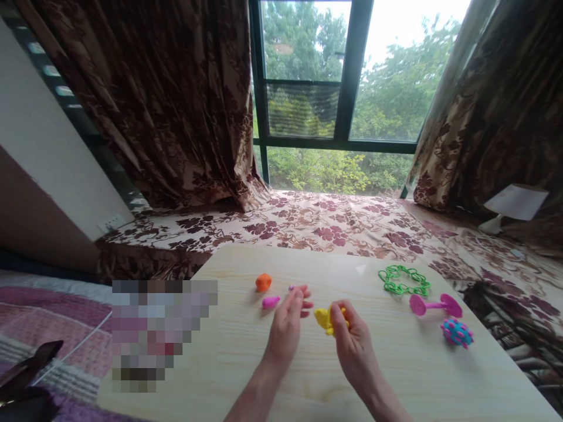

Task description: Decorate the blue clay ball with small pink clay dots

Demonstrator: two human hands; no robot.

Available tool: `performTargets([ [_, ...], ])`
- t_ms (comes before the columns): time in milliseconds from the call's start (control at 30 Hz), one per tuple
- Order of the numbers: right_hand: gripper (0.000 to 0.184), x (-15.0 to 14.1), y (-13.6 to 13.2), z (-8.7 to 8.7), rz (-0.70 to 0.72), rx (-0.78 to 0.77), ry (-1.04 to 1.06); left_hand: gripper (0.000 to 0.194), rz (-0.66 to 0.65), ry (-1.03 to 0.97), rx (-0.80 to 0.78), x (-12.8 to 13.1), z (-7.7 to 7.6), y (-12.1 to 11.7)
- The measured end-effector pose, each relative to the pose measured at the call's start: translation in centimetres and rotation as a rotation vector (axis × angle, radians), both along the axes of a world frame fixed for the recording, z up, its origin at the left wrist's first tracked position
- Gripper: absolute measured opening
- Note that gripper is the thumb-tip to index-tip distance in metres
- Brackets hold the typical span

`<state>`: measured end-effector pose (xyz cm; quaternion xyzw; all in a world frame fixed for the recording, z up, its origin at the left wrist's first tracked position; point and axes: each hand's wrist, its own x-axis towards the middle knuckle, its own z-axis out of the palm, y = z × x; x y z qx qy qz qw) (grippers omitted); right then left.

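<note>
My right hand (355, 337) is closed around a bright yellow lump (323, 318) that looks like modelling clay. Part of the lump is hidden by the fingers. To its left, my left hand (285, 325) is raised over the table with its fingers stretched out. A small purple bit (291, 287) shows just beyond the left fingertips; whether they touch it I cannot tell. Left of that hand lie a pink clay-like piece (270, 302) and, farther back, an orange ball-like piece (263, 282) with small dents.
On the right side of the pale wooden table (325, 381) are a green linked chain (402, 280), a magenta dumbbell-shaped piece (433, 305) and a blue ball with pink knobs (457, 333). A floral-covered window ledge (308, 225) adjoins the far edge. The lower left is pixelated.
</note>
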<state>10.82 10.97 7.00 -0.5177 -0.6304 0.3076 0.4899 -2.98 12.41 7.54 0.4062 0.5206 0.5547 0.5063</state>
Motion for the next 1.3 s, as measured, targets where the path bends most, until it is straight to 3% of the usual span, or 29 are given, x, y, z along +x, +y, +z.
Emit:
performTargets([
  [133, 0.023, -0.8, 0.7, 0.8, -0.062, 0.308, -0.414, 0.038, -0.109, -0.384, -0.201, 3.6, -1.2, -0.6],
  [267, 0.025, -1.0, 1.2, 0.2, -0.059, 0.397, -0.585, 0.027, -0.111, -0.642, -0.280, 3.5, -1.5, 0.1],
  [433, 0.034, -1.2, 0.4, -0.3, 0.129, 0.255, -0.369, 0.026, -0.060, -0.771, -0.264, 2.8, -1.7, 0.7],
  [600, 0.028, -0.3, 0.1, -0.5, 0.041, 0.196, -0.099, 0.041, -0.109, -0.837, -0.256, 2.2, -2.4, 1.0],
  [767, 0.024, -0.2, -0.6, 0.4, 0.100, 0.294, -0.198, 0.036, -0.265, -0.867, -0.335, 2.6, -2.3, 0.8],
  [933, 0.018, -0.6, 0.0, 0.9, 0.101, 0.375, -0.350, 0.045, -0.417, -0.883, -0.371, 3.4, -0.8, -0.6],
  [1000, 0.016, -0.4, 0.8, 0.6, 0.053, 0.334, -0.302, 0.045, -0.498, -0.958, -0.367, 3.8, -0.2, -1.1],
  [1100, 0.027, 0.0, 2.2, -0.3, 0.034, 0.231, -0.191, 0.043, -0.547, -1.077, -0.356, 4.5, 0.2, -1.7],
  [1300, 0.047, 0.3, 3.8, -2.2, -0.049, 0.060, -0.066, 0.049, -0.609, -0.997, -0.415, 5.3, -1.5, -1.7],
])
